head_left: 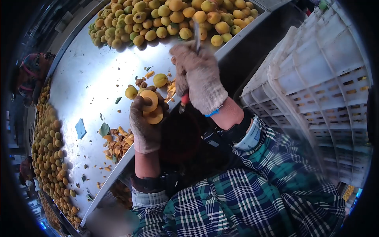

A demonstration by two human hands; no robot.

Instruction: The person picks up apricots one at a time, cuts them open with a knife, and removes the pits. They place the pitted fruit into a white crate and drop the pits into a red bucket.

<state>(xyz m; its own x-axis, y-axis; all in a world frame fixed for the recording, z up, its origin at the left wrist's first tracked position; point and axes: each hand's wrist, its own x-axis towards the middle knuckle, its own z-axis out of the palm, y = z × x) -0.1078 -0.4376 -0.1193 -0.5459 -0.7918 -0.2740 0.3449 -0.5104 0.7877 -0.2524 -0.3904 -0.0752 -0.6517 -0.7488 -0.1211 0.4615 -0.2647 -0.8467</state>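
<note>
My left hand, in a grey work glove, holds two halves of a cut apricot, their orange flat faces turned up, over the edge of a shiny metal table. My right hand, also gloved, grips a knife with a red handle, whose blade points up toward a heap of whole yellow apricots. Two loose apricots lie on the table just beyond my left hand, with brown pits beside them.
Stacked white plastic crates stand at the right. A pile of pits and scraps and leaves lies on the table. Another long row of apricots runs along the far side, where another person sits.
</note>
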